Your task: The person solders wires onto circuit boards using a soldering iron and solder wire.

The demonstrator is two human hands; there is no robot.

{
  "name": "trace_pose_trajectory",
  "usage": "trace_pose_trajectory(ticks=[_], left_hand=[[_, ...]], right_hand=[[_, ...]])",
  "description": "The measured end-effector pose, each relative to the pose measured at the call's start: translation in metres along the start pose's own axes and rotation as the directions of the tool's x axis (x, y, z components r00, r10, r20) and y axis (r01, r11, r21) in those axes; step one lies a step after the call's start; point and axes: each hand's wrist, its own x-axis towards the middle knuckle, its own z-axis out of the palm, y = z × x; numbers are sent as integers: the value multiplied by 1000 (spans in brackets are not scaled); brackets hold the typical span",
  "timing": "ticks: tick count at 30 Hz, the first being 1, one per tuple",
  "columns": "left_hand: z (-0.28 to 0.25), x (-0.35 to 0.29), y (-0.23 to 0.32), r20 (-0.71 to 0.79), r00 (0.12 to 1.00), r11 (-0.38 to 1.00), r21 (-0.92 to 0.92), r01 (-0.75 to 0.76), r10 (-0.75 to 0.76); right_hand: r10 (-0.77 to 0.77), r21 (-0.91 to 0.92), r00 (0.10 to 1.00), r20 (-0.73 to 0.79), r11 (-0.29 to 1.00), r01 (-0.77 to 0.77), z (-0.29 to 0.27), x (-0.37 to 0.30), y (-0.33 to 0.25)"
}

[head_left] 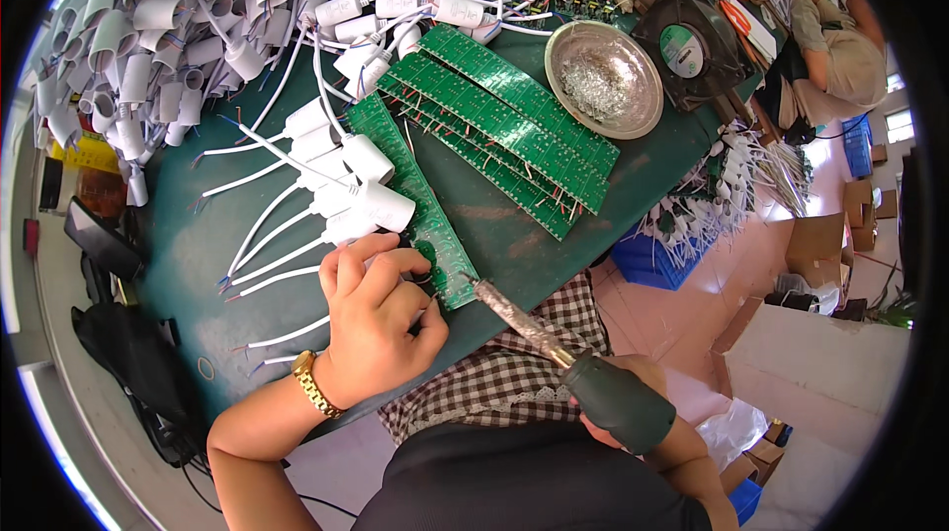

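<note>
My right hand [645, 371] is wrapped round the dark handle of a soldering iron [618, 402]. The iron's tip reaches the near end of a long green circuit board [435, 224], seemingly at or just above its right edge. On the board's left edge, my left hand [381, 318] has its fingers curled in and down; what they pinch, if anything, is hidden under them. A gold watch sits on that wrist. Just beyond the left hand, white cylindrical housings [381, 205] line the board's left side, their white cables trailing left over the green mat.
More green circuit boards [504, 131] lie stacked right of the worked one. Beyond them stand a metal bowl [647, 126] with silvery bits and a black fan [682, 46]. White housings [138, 46] are heaped far left. A blue crate [657, 264] stands off the table's right edge.
</note>
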Motion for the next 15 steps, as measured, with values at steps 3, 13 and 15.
trace_pose_trajectory(ticks=[3, 13, 15], left_hand=[[-1, 1, 0, 0, 1000, 1000, -3, -7, 7], [0, 1, 2, 16, 1000, 999, 41, -14, 13], [-1, 2, 3, 17, 1000, 999, 49, -16, 15]], right_hand=[[-72, -6, 989, -132, 997, 72, 10, -11, 8], [34, -17, 984, -172, 999, -38, 6, 9, -11], [21, -44, 986, -164, 999, -29, 7, 8, -10]])
